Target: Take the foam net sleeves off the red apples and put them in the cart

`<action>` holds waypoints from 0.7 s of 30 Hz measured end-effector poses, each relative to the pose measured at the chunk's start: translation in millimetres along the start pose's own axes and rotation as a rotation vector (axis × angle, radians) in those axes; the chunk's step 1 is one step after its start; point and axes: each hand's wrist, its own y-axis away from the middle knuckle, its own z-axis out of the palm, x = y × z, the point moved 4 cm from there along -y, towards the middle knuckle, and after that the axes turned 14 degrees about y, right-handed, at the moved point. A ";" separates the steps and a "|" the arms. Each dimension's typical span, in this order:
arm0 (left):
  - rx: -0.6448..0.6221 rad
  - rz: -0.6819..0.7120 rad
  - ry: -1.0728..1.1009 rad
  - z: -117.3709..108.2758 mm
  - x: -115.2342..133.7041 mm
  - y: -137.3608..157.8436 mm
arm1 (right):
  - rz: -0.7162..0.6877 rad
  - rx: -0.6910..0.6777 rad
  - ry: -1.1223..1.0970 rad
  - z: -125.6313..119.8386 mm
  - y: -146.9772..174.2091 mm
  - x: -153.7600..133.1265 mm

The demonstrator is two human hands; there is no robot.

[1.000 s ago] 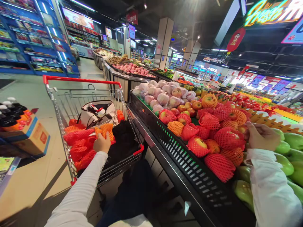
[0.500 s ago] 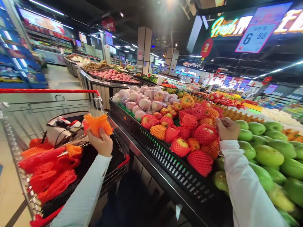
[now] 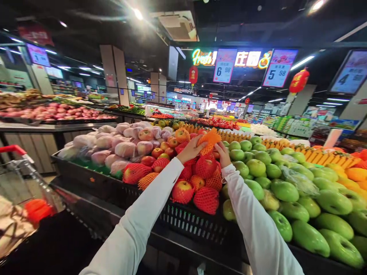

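Note:
My left hand point(image 3: 191, 151) is closed on an orange foam fruit net point(image 3: 210, 139), held above a pile of red apples. Against the net's right edge is my right hand point(image 3: 223, 154), its fingers closed there and partly hidden. Whether an apple sits inside this net, I cannot tell. Beneath the hands, apples in red foam nets point(image 3: 205, 167) lie heaped in a black slotted crate point(image 3: 195, 225). One red-yellow apple point(image 3: 182, 191) shows its skin through the net at the front. Bare red apples point(image 3: 157, 152) lie to the left of my left hand.
Green apples point(image 3: 285, 191) are piled on the right, pink wrapped fruit point(image 3: 126, 149) on the left. A shopping cart point(image 3: 28, 164) with red nets point(image 3: 38, 210) stands at the left edge. Price signs point(image 3: 224, 65) hang overhead. An orange picket-like divider point(image 3: 231, 136) runs behind the apples.
My left hand has moved right, from over the cart to above the apples, with the orange foam net. My right hand now meets it there. The view has turned right.

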 end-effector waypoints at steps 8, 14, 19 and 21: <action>0.055 -0.003 0.004 -6.2 -27.6 9.5 | -0.002 -0.148 0.041 18.9 0.5 9.9; 0.313 -0.023 -0.071 -19.9 -36.7 13.0 | 0.035 -0.136 0.076 10.9 -0.8 17.3; 0.486 0.174 -0.035 -32.0 -37.6 13.1 | 0.091 0.034 -0.056 1.0 -5.7 22.6; 0.325 0.222 -0.029 -26.1 -32.9 12.5 | 0.064 0.052 -0.115 0.5 -6.4 21.5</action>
